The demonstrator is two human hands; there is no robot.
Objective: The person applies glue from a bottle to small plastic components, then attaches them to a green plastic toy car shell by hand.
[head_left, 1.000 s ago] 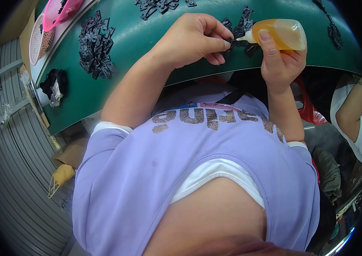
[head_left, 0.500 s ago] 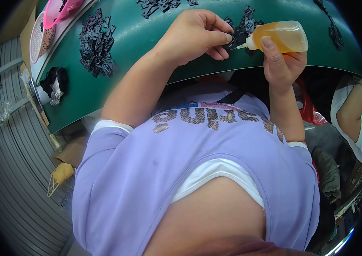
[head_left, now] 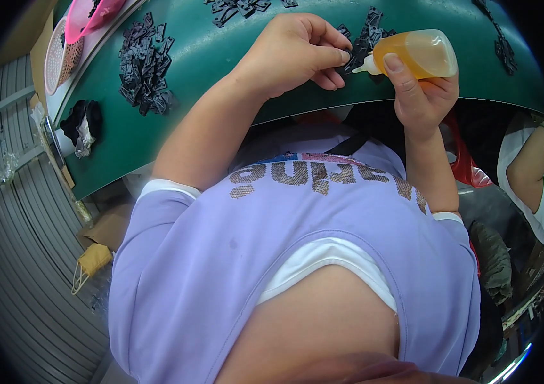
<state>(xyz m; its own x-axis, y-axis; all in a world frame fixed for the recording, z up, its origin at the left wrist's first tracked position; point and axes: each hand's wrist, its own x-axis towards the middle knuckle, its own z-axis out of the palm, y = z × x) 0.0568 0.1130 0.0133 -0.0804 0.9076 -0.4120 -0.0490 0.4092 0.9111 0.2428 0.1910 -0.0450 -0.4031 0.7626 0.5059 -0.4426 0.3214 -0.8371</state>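
- We are looking down over our own lilac shirt [head_left: 297, 256] at a green table [head_left: 208, 96] whose near edge is curving across the upper part of the view.
- Our left hand [head_left: 291, 51] is resting at the near edge of the table, fingers curled inward, thumb and forefinger pinching a small black part [head_left: 347, 50]; most of that part is hiding under the fingertips, so we cannot tell its shape.
- Our right hand [head_left: 422, 96] is wrapping closed around a small squeeze bottle [head_left: 416, 54] of amber liquid, thumb lying across its side, and holding it tilted on its side just over the near edge.
- The bottle's white nozzle [head_left: 366, 65] is pointing left and sitting right at the pinched part, touching or nearly touching it; we cannot tell which.
- A loose cluster of black parts [head_left: 369, 35] is lying on the table just behind the two hands.
- A larger heap of the same black pieces [head_left: 144, 70] is lying toward the left side of the table, well apart from the hands.
- More black pieces [head_left: 240, 8] are lying at the far edge, and a few [head_left: 504, 51] near the right edge.
- A pink basket [head_left: 89, 13] is sitting at the far left corner.
- Another person's arm [head_left: 531, 169] is showing beyond the right edge of the table.
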